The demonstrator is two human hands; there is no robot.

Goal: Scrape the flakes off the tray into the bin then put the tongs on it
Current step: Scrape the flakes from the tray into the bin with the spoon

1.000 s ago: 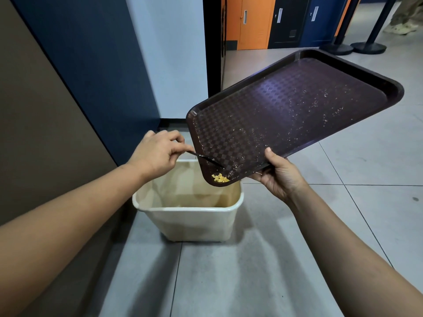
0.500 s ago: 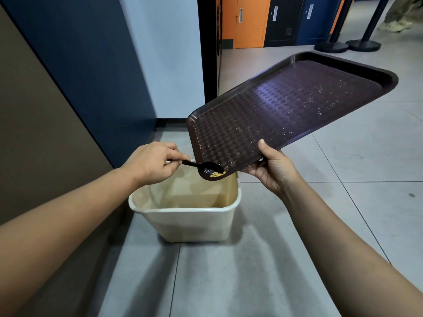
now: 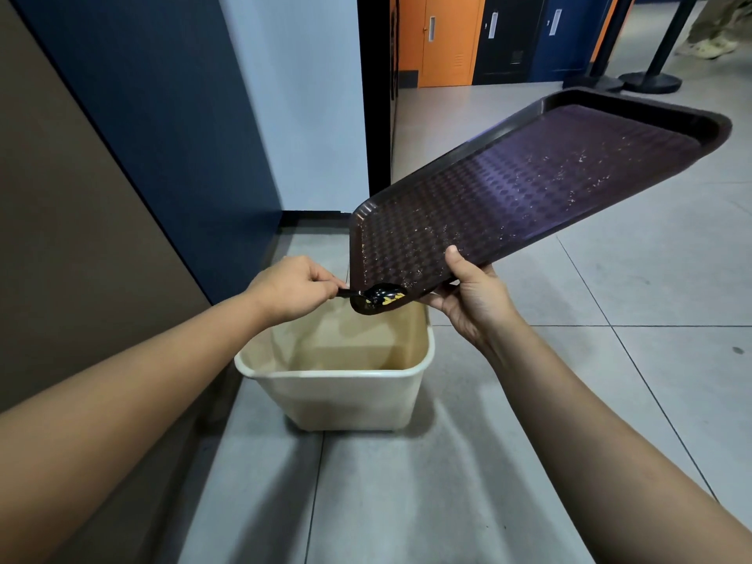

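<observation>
Tray (image 3: 529,189) tilted over bin (image 3: 337,384); right hand (image 3: 472,295) grips its near edge. Left hand (image 3: 291,289) fingers pinch tongs (image 3: 376,297) at low corner, on flakes (image 3: 390,299). Risk: corner sits near bin's far rim; flakes may spill onto floor.

— What is being seen of the dark brown rectangular plastic tray (image 3: 525,197)?

— It is held tilted, its low corner over the cream plastic bin (image 3: 337,394). A textured surface is shown, dusted with pale crumbs.

— And the yellow flakes (image 3: 391,298)?

— A small heap is gathered at that low corner, right at the rim. The black glossy spoon-ended tongs (image 3: 372,295) are pressed against them there.

— The bin?

— It is set upright on the floor, open-topped, directly below the corner.
</observation>
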